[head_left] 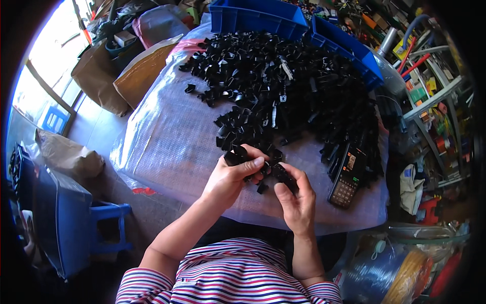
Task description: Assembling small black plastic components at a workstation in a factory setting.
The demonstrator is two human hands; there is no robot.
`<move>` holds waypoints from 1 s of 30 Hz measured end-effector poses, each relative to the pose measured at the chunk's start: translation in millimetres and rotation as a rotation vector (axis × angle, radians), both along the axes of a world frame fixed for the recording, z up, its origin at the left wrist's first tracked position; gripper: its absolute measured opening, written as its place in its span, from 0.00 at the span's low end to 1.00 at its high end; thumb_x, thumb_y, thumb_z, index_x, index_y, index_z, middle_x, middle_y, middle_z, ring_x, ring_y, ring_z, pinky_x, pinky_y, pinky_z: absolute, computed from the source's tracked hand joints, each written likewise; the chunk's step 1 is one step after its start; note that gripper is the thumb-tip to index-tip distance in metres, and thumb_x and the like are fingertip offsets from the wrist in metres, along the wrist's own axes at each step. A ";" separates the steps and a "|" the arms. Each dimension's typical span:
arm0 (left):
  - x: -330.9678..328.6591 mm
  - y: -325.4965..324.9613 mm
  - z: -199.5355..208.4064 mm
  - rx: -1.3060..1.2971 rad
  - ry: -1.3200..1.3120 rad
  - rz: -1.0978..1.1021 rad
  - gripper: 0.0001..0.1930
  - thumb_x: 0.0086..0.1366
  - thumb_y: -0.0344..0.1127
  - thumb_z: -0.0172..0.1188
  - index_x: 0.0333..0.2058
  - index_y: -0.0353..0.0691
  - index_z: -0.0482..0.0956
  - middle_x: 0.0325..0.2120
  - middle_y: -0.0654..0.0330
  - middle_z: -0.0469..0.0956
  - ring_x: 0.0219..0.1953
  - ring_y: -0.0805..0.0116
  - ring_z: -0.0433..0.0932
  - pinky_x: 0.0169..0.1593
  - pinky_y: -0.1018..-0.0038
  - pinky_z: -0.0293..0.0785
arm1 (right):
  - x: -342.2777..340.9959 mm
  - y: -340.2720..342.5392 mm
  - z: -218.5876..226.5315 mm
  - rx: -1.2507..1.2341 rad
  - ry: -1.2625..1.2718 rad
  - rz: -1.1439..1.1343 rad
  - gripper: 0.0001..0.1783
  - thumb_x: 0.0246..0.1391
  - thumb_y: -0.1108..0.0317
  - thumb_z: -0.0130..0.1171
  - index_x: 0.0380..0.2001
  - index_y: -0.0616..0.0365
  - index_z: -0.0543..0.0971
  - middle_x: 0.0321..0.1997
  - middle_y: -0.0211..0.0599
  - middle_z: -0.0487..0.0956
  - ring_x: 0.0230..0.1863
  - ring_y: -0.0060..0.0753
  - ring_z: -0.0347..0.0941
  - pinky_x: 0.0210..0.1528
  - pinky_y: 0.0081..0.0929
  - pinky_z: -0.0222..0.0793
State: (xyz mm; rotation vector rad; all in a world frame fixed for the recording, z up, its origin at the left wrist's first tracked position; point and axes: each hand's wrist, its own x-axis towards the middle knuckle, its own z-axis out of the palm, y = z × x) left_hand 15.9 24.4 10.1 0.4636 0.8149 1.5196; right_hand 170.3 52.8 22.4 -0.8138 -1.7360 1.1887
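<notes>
My left hand (229, 178) is closed around several small black plastic pieces (234, 157), with the thumb lying across them. Close beside it, my right hand (298, 205) pinches a dark black plastic piece (285, 177) between thumb and fingers. The two hands nearly meet over the near part of a table covered with a whitish woven plastic sheet (167, 137). Just beyond them spreads a large heap of black plastic pieces (253, 71), short curved ones on the left and longer strips on the right. The exact shape of the held pieces is partly hidden by my fingers.
A black handheld device with a keypad (348, 177) lies right of my hands against the strips. Blue bins (258, 20) stand along the far edge. Left are a blue stool (109, 228) and sacks (98, 76); right are a crowded shelf (435, 96) and wrapped spools (379, 273).
</notes>
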 end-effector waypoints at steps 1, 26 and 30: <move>-0.1 -0.5 -0.2 -0.001 -0.002 0.006 0.07 0.56 0.31 0.61 0.32 0.36 0.75 0.24 0.62 0.74 0.26 0.75 0.70 0.31 0.79 0.66 | 2.7 -0.2 -2.7 -0.001 -0.002 0.006 0.14 0.57 0.66 0.53 0.41 0.64 0.70 0.34 0.31 0.74 0.32 0.17 0.68 0.34 0.14 0.65; -8.1 -19.1 1.8 0.053 -0.037 0.118 0.12 0.57 0.35 0.57 0.39 0.36 0.72 0.32 0.55 0.76 0.36 0.67 0.74 0.41 0.74 0.71 | -20.9 16.1 22.6 0.223 -0.507 0.120 0.13 0.57 0.61 0.49 0.39 0.58 0.70 0.27 0.46 0.75 0.28 0.51 0.74 0.28 0.38 0.68; -55.5 -26.2 1.7 0.225 -0.181 0.200 0.18 0.53 0.28 0.55 0.43 0.35 0.67 0.34 0.50 0.75 0.38 0.59 0.76 0.42 0.64 0.76 | 2.9 90.7 1.5 0.649 -0.835 -0.051 0.11 0.48 0.73 0.55 0.37 0.59 0.72 0.35 0.42 0.71 0.38 0.44 0.69 0.39 0.37 0.66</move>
